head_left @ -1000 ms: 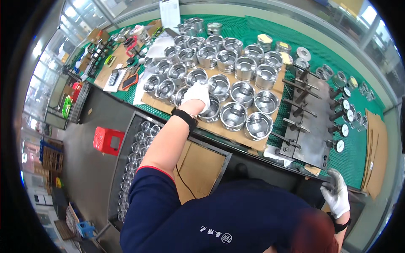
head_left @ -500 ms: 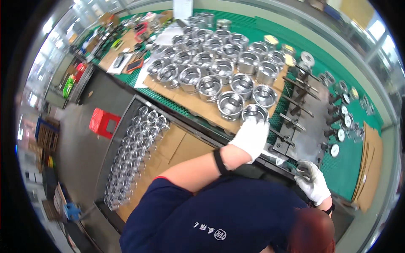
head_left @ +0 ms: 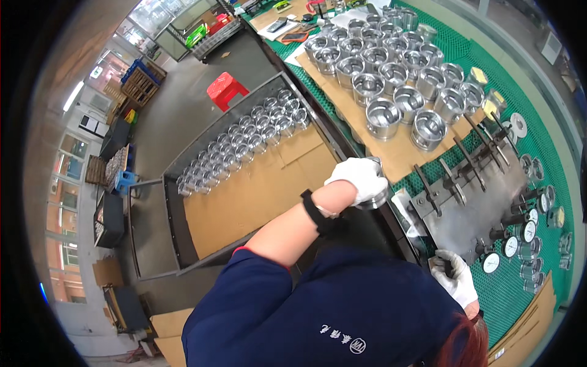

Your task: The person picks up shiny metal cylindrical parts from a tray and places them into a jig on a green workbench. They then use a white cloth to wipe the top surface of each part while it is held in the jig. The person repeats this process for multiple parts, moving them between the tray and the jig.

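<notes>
My left hand [head_left: 361, 181], in a white glove, is closed round a shiny metal piston [head_left: 375, 200] at the bench's near edge. The glove covers much of that piston. Just beyond it, many similar pistons [head_left: 383, 116] stand in rows, hollow ends up, on a cardboard sheet [head_left: 391, 160]. My right hand [head_left: 454, 280], also gloved, is by the near corner of a grey metal plate [head_left: 449, 223]. Its fingers are curled round something dark that I cannot make out. Upright and bar-like metal fittings [head_left: 468, 164] line the plate's left side, and round dial gauges [head_left: 509, 246] its right side.
Left of the bench sits a dark metal-framed bin [head_left: 172, 211] lined with cardboard, with rows of pistons along its far side. A red stool [head_left: 225, 90] stands on the floor beyond. More pistons [head_left: 531, 269] lie on the green mat at right.
My left hand has lifted a piston off the front of the cardboard and drawn it back toward me. The view has swung left, showing more of the bin. My right hand stays near the plate.
</notes>
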Motion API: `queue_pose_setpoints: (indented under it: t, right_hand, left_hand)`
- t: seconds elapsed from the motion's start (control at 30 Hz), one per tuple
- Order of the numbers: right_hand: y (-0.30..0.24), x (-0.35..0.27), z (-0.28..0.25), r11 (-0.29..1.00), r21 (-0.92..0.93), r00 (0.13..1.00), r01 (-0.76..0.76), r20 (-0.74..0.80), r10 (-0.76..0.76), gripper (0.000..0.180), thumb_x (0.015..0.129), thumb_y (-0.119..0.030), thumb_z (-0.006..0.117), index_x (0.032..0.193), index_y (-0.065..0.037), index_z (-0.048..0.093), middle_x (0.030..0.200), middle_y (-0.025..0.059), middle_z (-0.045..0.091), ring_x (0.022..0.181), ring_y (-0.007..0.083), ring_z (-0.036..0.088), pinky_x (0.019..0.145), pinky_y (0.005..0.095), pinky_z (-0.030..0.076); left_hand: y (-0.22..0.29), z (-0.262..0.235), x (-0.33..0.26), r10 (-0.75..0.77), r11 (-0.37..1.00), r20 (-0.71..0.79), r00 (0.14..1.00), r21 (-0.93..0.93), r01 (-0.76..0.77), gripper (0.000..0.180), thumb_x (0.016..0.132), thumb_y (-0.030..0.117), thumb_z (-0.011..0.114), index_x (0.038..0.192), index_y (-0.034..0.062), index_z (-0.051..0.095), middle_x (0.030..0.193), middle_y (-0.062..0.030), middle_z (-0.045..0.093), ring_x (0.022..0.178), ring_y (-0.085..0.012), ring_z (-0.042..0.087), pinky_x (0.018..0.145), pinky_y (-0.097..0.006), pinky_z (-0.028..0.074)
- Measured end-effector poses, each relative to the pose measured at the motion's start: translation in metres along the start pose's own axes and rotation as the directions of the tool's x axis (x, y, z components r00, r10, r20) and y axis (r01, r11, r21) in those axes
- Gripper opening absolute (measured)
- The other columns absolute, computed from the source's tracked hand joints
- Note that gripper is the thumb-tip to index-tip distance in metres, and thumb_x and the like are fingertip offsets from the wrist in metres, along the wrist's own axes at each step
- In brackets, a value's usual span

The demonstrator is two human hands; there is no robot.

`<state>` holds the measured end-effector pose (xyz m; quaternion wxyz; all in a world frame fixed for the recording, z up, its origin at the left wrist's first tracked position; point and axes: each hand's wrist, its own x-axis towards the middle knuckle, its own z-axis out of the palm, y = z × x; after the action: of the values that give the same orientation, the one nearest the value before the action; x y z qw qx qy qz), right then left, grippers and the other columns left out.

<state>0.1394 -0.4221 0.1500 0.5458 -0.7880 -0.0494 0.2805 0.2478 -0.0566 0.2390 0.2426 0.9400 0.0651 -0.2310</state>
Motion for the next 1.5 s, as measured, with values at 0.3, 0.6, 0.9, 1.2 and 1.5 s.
queue_pose_setpoints:
  t: [0.3,0.6,0.9,1.2,1.5]
  right_hand:
    - [-0.058,0.024,0.016,0.958,-0.044,0.956,0.284,-0.067,-0.287,0.088,0.072,-0.013,0.090,0.145,-0.007,0.041,0.130,0.0137,0.063,0.119,0.0196,0.061,0.104,0.0393,0.050]
    - [-0.058,-0.005,0.014,0.910,0.230,0.806,0.344,-0.570,-0.160,0.118,0.063,-0.022,0.092,0.157,0.001,0.025,0.146,0.0144,0.052,0.136,0.0246,0.049,0.122,0.0422,0.030]
    - [-0.051,-0.005,0.006,0.876,-0.459,0.607,0.148,-0.657,-0.447,0.113,0.062,-0.020,0.089,0.156,0.003,0.030,0.137,0.0240,0.053,0.125,0.0404,0.056,0.106,0.0428,0.045]
    - [-0.062,0.016,-0.005,0.770,-0.615,0.733,-0.173,-0.602,-0.316,0.098,0.068,-0.024,0.085,0.152,-0.008,0.038,0.133,0.0251,0.052,0.110,0.0436,0.062,0.088,0.0457,0.056]
    - [-0.035,0.005,0.006,0.962,-0.265,0.732,-0.071,-0.668,-0.130,0.091,0.081,-0.013,0.077,0.154,0.005,0.025,0.117,0.0231,0.063,0.101,0.0396,0.067,0.088,0.0415,0.056]
  left_hand:
    - [0.082,0.029,-0.037,0.785,0.544,0.176,0.594,-0.654,-0.526,0.038,0.095,0.018,0.067,0.124,-0.0063,0.064,0.122,-0.0191,0.068,0.114,-0.0289,0.062,0.100,-0.038,0.046]
    - [0.127,-0.080,-0.091,0.958,0.233,0.236,0.162,-0.313,-0.921,0.022,0.082,0.014,0.073,0.099,-0.0002,0.069,0.092,-0.0153,0.070,0.085,-0.0368,0.067,0.077,-0.043,0.053]
    - [0.120,-0.112,-0.075,0.990,-0.109,-0.012,-0.139,-0.684,-0.721,0.027,0.078,0.011,0.072,0.102,-0.0006,0.070,0.093,-0.0153,0.071,0.085,-0.0368,0.068,0.080,-0.042,0.054]
    - [0.130,0.046,0.054,0.959,0.249,0.140,0.246,-0.004,-0.969,0.065,0.077,0.025,0.080,0.134,0.0027,0.056,0.119,-0.0195,0.065,0.109,-0.0361,0.063,0.096,-0.044,0.049]
    - [0.137,0.126,0.078,0.977,0.213,-0.021,0.213,0.154,-0.965,0.099,0.066,0.040,0.091,0.148,0.0095,0.042,0.133,-0.0189,0.056,0.120,-0.0388,0.056,0.102,-0.048,0.046]
